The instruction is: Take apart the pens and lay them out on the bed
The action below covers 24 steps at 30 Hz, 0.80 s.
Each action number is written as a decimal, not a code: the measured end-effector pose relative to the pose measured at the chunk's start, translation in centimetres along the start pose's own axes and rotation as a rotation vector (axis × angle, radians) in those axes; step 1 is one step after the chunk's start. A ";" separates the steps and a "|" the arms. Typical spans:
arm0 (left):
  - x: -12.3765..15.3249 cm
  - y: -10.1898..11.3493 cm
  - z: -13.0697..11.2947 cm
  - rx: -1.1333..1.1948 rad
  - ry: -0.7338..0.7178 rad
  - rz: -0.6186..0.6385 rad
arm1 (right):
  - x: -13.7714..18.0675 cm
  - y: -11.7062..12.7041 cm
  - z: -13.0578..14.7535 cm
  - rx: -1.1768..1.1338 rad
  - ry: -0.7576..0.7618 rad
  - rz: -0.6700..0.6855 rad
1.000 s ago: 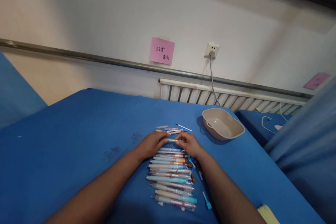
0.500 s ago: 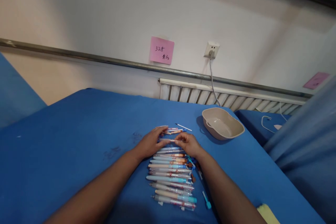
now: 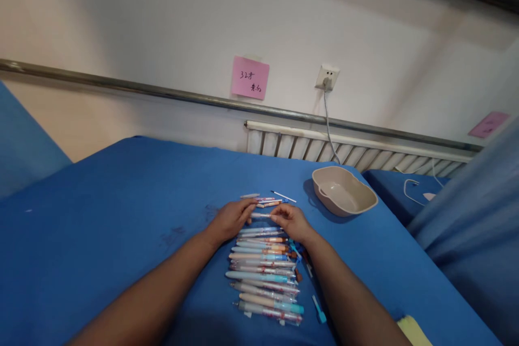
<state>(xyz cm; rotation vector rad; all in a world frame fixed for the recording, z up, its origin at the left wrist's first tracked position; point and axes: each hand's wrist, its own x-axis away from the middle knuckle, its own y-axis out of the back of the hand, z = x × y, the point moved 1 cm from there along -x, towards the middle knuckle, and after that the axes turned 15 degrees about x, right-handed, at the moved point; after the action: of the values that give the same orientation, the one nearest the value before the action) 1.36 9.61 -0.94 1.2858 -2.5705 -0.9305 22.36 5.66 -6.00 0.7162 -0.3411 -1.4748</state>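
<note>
Fingers of the right hand pinch a pen.

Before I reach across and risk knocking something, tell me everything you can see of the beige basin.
The beige basin looks like smooth, glossy plastic, with a curved, cornered rim and a slot-like opening, perhaps a handle, on its left side. It rests upright on the blue-covered table, near its far right corner; the right hand is apart from it.
</note>
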 end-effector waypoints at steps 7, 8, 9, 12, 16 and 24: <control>0.0 0.0 0.6 -0.041 -0.123 0.080 | 0.0 0.2 -0.2 0.070 -0.002 -0.007; 0.0 0.1 0.7 -0.066 -0.122 0.091 | 0.0 0.5 -0.3 0.089 -0.005 -0.009; 0.0 0.2 0.9 -0.090 -0.117 0.090 | 0.1 0.9 -0.5 0.108 -0.011 -0.011; -0.1 0.9 1.1 -0.136 -0.084 0.043 | 0.2 2.1 -1.4 0.162 -0.042 -0.025; -0.1 1.5 1.1 -0.147 -0.034 -0.014 | 0.2 2.9 -2.2 0.203 -0.063 -0.040; -0.2 -0.2 0.7 -0.089 -0.064 -0.016 | -0.1 0.8 -0.5 0.230 -0.009 -0.033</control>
<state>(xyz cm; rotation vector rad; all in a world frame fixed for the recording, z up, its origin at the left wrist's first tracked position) 1.42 9.99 -1.60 1.2747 -2.5370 -1.0933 23.25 5.85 -5.86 0.9017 -0.5135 -1.4846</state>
